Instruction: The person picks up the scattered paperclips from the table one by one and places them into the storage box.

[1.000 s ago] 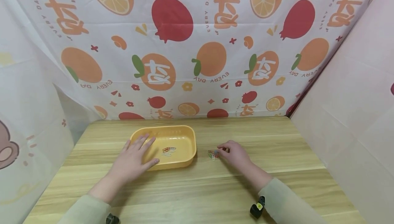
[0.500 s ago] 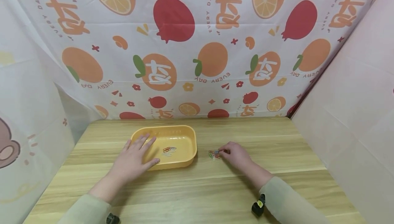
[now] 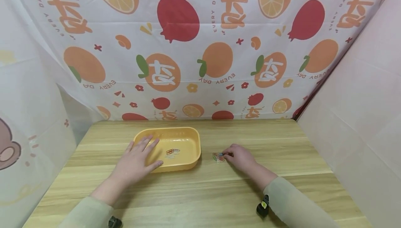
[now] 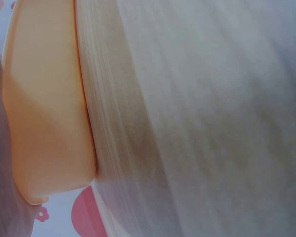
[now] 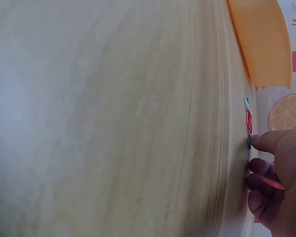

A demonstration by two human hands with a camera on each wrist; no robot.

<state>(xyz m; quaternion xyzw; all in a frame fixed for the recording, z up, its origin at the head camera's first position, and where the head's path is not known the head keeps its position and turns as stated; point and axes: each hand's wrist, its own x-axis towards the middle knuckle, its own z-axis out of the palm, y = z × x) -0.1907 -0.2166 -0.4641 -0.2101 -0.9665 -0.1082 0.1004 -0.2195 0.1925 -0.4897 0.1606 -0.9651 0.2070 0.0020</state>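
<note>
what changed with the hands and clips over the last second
The right hand has drawn its thumb and index fingertips closer together beside the loose clips on the table; whether it grips one is too small to tell. Unchanged: the left hand spread over the yellow tray's left side, and the clips inside.

We've got a yellow tray (image 3: pixel 186 149) here, loose paper clips (image 3: pixel 218 158) flashing red, green, blue and white, pale khaki sleeves (image 3: pixel 294 202), a streaky tan wood-grain table (image 3: pixel 194 200), and a white backdrop (image 3: pixel 188 55) printed with orange and red fruit!
</note>
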